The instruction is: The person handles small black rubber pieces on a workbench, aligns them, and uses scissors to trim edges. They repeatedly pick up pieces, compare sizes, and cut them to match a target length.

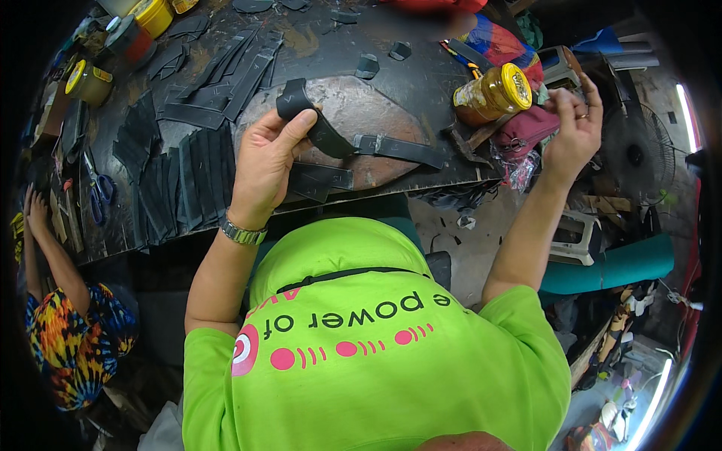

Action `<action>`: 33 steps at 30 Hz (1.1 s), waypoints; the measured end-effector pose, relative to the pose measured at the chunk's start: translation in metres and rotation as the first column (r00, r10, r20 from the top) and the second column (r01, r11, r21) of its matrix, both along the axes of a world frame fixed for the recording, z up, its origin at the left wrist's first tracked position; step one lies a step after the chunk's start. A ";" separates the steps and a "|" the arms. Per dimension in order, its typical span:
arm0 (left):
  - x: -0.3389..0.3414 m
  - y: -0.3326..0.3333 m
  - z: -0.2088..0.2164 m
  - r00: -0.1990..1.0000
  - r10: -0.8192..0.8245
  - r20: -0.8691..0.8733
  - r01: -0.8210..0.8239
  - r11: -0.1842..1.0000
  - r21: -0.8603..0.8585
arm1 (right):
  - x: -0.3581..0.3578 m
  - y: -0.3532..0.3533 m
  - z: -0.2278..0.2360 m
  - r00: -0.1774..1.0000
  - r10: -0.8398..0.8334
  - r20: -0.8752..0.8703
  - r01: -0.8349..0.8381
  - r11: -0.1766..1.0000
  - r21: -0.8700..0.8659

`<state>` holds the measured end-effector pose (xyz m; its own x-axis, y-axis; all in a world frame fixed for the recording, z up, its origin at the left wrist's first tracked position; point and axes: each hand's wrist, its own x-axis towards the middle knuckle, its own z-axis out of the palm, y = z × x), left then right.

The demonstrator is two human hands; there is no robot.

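Observation:
My left hand (272, 150) pinches a black leather-like strip (331, 135) between thumb and fingers. The strip is bent, its upper end curling over my fingertips. Its lower end reaches another dark strip (398, 149) lying across the rounded brown work board (383, 113); I cannot tell if the two are joined. A dark piece with a pale mark (320, 180) lies below, near the table edge. My right hand (573, 128) is raised right of a yellow-lidded glass jar (489, 96). Its thumb and index finger are drawn together and another finger stretches up; anything pinched there cannot be made out.
Rows of black strips (203, 177) and stacked pieces (233, 79) cover the table's left part. Blue-handled scissors (101, 197) lie farther left, near another person's hands (36, 210). Jars (89, 83) stand at the far left. A maroon pouch (525, 131) and fan (635, 154) are at right.

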<state>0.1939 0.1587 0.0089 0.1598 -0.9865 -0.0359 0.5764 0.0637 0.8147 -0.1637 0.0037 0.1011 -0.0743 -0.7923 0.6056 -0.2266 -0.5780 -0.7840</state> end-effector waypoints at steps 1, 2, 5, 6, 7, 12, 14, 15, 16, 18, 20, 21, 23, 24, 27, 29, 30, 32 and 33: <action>-0.001 0.000 0.001 1.000 -0.009 0.006 0.009 1.000 0.020 | -0.017 -0.019 0.003 0.999 -0.011 0.032 0.010 1.000 0.019; -0.002 0.001 0.001 1.000 -0.017 0.010 0.017 0.999 0.028 | -0.033 -0.039 0.003 0.998 -0.032 0.050 0.027 0.995 0.099; -0.003 0.001 0.003 0.998 -0.049 0.050 0.047 0.998 0.040 | -0.066 -0.088 -0.013 0.973 0.112 -0.200 -0.029 0.926 0.376; -0.003 0.001 0.004 0.996 -0.055 0.067 0.053 0.998 0.034 | -0.071 -0.101 -0.022 0.935 0.256 -0.243 -0.141 0.902 0.408; -0.004 0.000 0.003 0.995 -0.046 0.086 0.042 0.998 0.042 | -0.073 -0.112 -0.032 0.903 0.315 -0.292 -0.148 0.867 0.477; -0.006 -0.002 0.002 0.994 0.009 0.107 -0.014 0.999 0.048 | -0.070 -0.147 -0.073 0.685 0.490 -0.539 -0.152 0.820 0.552; -0.008 -0.001 0.003 0.993 0.033 0.112 -0.040 0.997 0.065 | -0.073 -0.158 -0.080 0.691 0.527 -0.494 -0.094 0.744 0.662; -0.009 -0.001 0.005 0.992 0.047 0.115 -0.055 0.996 0.072 | -0.076 -0.160 -0.085 0.638 0.531 -0.558 -0.079 0.766 0.638; -0.009 -0.001 0.006 0.994 0.045 0.104 -0.054 0.995 0.085 | -0.079 -0.161 -0.090 0.605 0.507 -0.614 -0.028 0.784 0.620; -0.010 0.000 0.010 0.995 0.050 0.087 -0.060 0.992 0.114 | -0.081 -0.167 -0.099 0.603 0.526 -0.600 -0.056 0.778 0.626; -0.013 0.001 0.012 0.996 0.059 0.074 -0.065 0.994 0.084 | -0.080 -0.176 -0.105 0.657 0.558 -0.507 -0.076 0.718 0.692; -0.014 0.001 0.013 0.996 0.063 0.057 -0.066 0.997 0.047 | -0.080 -0.179 -0.107 0.632 0.622 -0.461 -0.177 0.696 0.696; -0.016 0.000 0.012 0.996 0.056 0.069 -0.060 0.997 0.049 | -0.079 -0.184 -0.108 0.596 0.677 -0.431 -0.225 0.656 0.720; -0.016 -0.001 0.012 0.997 0.049 0.065 -0.050 0.999 0.019 | -0.079 -0.185 -0.107 0.582 0.670 -0.461 -0.188 0.662 0.725; -0.014 -0.001 0.010 0.993 -0.002 0.120 -0.003 0.999 0.035 | -0.071 -0.178 -0.114 0.444 0.620 -0.647 -0.309 0.784 0.539; -0.015 -0.001 0.009 0.992 -0.016 0.121 0.018 1.000 -0.014 | -0.065 -0.169 -0.114 0.243 0.368 -0.898 -0.243 0.919 0.310; -0.015 -0.001 0.009 0.992 -0.023 0.128 0.026 0.999 -0.026 | -0.062 -0.165 -0.113 0.256 0.365 -0.895 -0.258 0.918 0.300; -0.018 0.000 0.010 0.994 0.002 0.109 -0.001 1.000 -0.014 | -0.056 -0.160 -0.104 0.323 0.481 -0.815 -0.221 0.876 0.430; -0.019 0.000 0.010 0.995 0.010 0.097 -0.006 0.999 -0.040 | -0.054 -0.158 -0.098 0.355 0.461 -0.813 -0.189 0.887 0.420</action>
<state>0.1751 0.1584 0.0188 0.1683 -0.9855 0.0189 0.4942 0.1010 0.8634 -0.2181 -0.1543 0.0027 0.6777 -0.7348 -0.0290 -0.6891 -0.6207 -0.3741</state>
